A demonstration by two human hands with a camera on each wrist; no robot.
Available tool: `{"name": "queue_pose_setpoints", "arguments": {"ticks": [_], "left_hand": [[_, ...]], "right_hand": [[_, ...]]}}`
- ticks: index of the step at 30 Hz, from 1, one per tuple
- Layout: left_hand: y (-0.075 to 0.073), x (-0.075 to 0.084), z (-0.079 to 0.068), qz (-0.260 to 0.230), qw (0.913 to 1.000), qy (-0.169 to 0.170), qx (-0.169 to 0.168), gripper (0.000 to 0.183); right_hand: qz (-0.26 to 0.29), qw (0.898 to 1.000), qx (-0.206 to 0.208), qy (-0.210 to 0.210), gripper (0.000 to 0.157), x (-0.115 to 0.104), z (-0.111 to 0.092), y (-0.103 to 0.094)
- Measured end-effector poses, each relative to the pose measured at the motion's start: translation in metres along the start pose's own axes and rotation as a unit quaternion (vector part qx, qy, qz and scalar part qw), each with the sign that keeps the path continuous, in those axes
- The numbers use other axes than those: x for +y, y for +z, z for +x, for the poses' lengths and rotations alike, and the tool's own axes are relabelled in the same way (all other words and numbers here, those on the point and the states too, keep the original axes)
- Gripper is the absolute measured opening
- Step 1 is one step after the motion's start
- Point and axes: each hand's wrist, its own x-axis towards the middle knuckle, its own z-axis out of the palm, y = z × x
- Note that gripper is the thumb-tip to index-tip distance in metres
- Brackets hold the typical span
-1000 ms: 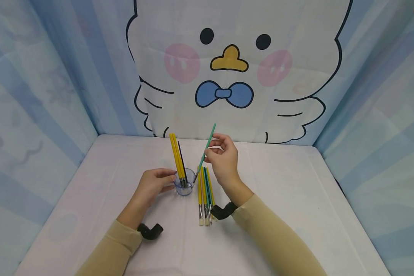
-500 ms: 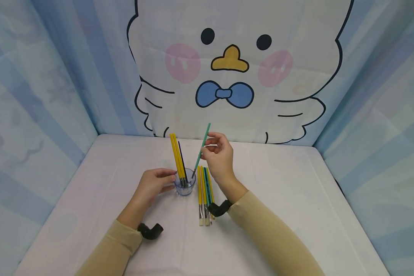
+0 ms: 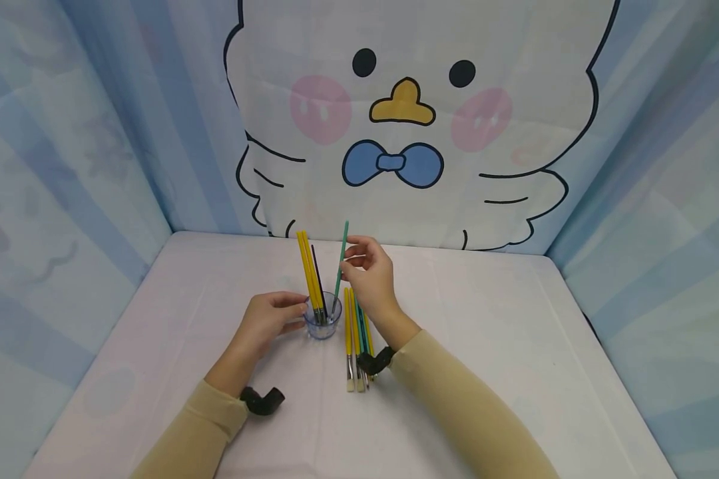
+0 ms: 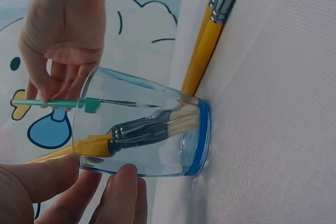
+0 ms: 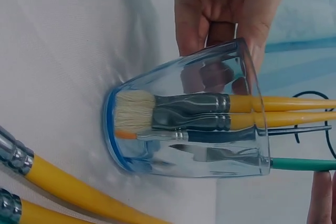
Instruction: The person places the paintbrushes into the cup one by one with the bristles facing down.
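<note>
Green paintbrush (image 3: 343, 249) in the right grip (image 3: 371, 276) reaches into a clear cup (image 5: 168, 85).

Soft, rather dim light casts faint shadows on the tabletop (image 3: 485, 313).

Yellow brushes (image 3: 311, 266), a green brush (image 3: 338, 279) and a clear, blue-based cup (image 4: 168, 166) contrast with beige sleeves (image 3: 473, 399), a pale desk (image 3: 485, 319) and blue-striped cloth (image 3: 24, 159) bearing a white bird (image 3: 395, 33) with pink cheeks (image 3: 320, 110).
</note>
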Motion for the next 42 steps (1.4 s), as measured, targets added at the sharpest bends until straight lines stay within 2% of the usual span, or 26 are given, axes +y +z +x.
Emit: {"name": "queue_pose_setpoints", "arguments": {"ticks": [13,28,42], "left_hand": [[-0.001,-0.001,0.000,-0.008,0.9999,0.008,-0.004,0.030],[0.000,-0.001,0.001,-0.017,0.9998,0.011,-0.006,0.033],[-0.001,-0.001,0.000,-0.013,0.9998,0.012,-0.005,0.032]], "right_hand": [[-0.024,0.999,-0.033,0.036,0.043,0.013,0.001,0.013],[-0.062,0.996,-0.045,0.033,0.042,0.023,0.000,0.023],[-0.078,0.994,-0.054,0.048,0.038,0.027,-0.001,0.025]]}}
